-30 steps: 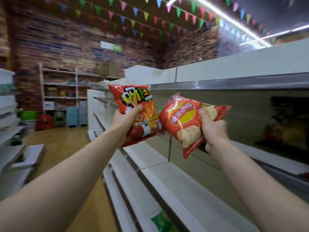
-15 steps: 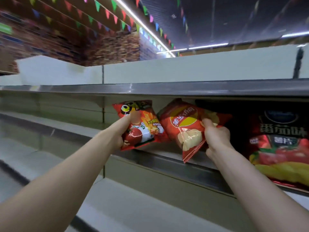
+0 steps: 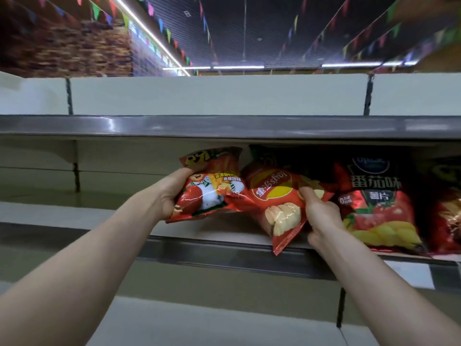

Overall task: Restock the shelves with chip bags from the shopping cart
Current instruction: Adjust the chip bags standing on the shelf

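The left hand (image 3: 172, 196) curls thumb and fingers round the left edge of a red snack bag (image 3: 214, 188). The bag stretches from the palm toward 3 o'clock, crinkled, printed with a cartoon figure and yellow lettering. The right hand (image 3: 321, 216) pinches the right edge of a red chip bag (image 3: 277, 203), which lies at its 9 o'clock. This bag is tilted with its logo upside down, and its lower corner hangs past the shelf (image 3: 199, 232) lip. The two bags touch. At the right hand's 3 o'clock, a dark tomato-flavour bag (image 3: 374, 203) stands on the same shelf.
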Tool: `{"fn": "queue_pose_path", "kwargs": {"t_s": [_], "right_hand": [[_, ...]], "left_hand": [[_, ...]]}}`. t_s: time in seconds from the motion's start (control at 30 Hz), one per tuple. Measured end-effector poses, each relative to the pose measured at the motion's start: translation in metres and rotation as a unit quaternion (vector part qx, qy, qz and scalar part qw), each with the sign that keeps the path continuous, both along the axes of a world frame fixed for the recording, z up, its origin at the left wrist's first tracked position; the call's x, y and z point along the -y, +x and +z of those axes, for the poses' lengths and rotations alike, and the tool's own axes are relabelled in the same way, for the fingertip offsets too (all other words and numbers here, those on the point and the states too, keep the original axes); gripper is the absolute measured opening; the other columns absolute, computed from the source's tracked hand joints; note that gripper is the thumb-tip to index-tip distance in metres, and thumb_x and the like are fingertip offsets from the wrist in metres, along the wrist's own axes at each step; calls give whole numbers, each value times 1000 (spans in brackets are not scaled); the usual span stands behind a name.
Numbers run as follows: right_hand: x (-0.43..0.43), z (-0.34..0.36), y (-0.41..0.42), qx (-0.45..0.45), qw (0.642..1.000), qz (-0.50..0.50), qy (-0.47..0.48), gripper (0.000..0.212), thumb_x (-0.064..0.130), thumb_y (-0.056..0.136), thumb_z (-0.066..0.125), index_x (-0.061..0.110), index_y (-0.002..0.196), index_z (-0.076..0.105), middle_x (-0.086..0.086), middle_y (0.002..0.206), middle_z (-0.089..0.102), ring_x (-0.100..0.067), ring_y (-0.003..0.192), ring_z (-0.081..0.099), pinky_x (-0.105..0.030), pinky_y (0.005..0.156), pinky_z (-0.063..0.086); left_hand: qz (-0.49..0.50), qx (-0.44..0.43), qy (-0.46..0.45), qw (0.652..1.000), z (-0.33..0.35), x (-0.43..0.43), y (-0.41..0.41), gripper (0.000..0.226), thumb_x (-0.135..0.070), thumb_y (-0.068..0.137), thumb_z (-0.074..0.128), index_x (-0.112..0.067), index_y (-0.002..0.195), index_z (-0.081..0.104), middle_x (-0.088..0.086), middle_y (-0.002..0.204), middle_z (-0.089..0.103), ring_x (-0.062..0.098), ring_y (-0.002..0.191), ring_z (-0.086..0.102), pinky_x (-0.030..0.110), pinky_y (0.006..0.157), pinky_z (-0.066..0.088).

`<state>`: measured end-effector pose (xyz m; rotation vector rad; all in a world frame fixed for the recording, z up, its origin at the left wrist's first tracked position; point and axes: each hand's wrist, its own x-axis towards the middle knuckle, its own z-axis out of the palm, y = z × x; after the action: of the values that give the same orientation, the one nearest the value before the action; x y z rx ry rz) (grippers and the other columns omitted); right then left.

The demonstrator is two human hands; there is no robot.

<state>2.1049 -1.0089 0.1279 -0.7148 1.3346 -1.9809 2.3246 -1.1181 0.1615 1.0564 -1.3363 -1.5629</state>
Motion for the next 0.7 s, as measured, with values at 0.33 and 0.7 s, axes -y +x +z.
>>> {"fn": "queue_pose_path", "kwargs": {"t_s": [0.33,0.7], "right_hand": [[-30,21,-34,-142,987,-42,64,24,36,87,67,18,81,54,-9,91,69,-29,89,66,-42,89,52],[16,13,-21,-135,987,20,83,30,25,93,60,6,112,48,-11,93,62,-30,97,62,-41,93,51]], "left_hand": [[-117,-15,-17,993,-4,9,-46,37,-35,66,73,-9,92,74,15,91,74,28,70,71,42,75,58],[-44,-81,-30,995,-2,36,16,57,-34,56,87,-4,102,74,16,97,74,26,73,73,40,64,61]]}}
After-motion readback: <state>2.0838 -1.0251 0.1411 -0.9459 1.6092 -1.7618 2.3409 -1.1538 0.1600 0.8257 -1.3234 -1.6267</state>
